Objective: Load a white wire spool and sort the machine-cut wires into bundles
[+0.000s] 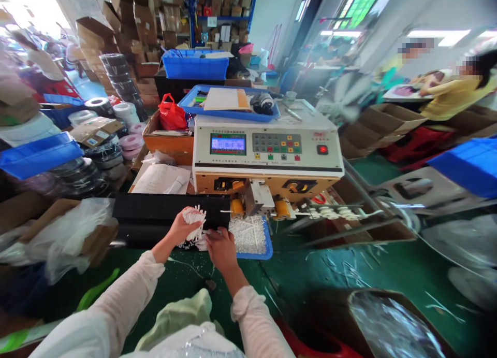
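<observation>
My left hand (183,227) is closed around a bundle of short white wire pieces (197,219), their ends sticking up over the black chute (147,220). Just to its right, my right hand (222,246) has its fingers curled by the bundle's lower end; what they pinch is hidden. Beyond that hand lies a blue tray (267,244) filled with small white bits. Behind stands a white wire-cutting machine (267,140) with a lit screen and keypad. White wire (330,213) runs into its yellow rollers from the right.
On the machine top rests a blue tray (233,113) with papers and tools. Wire coils (120,78) and cardboard boxes (97,34) are stacked at left. A foil-lined box (392,321) sits at lower right. Two people in yellow (450,99) work at far right.
</observation>
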Available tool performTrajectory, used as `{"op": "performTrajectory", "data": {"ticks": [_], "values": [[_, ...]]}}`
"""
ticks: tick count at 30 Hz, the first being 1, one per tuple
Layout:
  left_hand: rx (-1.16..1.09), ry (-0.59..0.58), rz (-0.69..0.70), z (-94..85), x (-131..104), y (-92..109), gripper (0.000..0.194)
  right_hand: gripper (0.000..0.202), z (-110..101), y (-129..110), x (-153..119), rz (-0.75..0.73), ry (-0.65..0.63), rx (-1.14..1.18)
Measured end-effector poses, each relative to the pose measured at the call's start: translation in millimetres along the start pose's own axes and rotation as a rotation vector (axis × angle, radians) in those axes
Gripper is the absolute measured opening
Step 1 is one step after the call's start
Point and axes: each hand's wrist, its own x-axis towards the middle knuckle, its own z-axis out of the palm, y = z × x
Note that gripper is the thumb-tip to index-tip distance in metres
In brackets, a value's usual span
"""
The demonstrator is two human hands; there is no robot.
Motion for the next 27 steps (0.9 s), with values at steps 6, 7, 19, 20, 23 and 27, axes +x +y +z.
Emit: {"op": "performTrajectory", "data": {"ticks": [6,7,19,20,23,27], "values": [[-0.379,0.101,-0.259,-10.7,-1.4,24.6,0.046,0.030,-4.0,0.3,2.8,0.049,0.124,0.201],[-0.411,0.078,-0.281,-9.7,-3.9,27.8,0.044,0.030,-10.6,-1.5,3.9,0.082,0.160,0.309],[-0.418,-0.106,-0.347,46.2,-30.1,28.2,0.040,0.036,-48.6,-19.1,-3.5,0.335,0.196,0.945],[-0.378,-0.124,-0.333,47.1,-28.1,27.9,0.040,0.036,-43.6,-17.2,-4.6,0.366,0.193,1.004],[-0.293,-0.161,-0.309,48.0,-24.4,26.7,0.040,0.040,-32.7,-13.6,-7.1,0.456,0.179,1.153],[-0.302,-0.160,-0.374,48.1,-28.1,21.3,0.044,0.039,-28.5,-13.6,-11.2,0.520,0.148,1.227]]}}
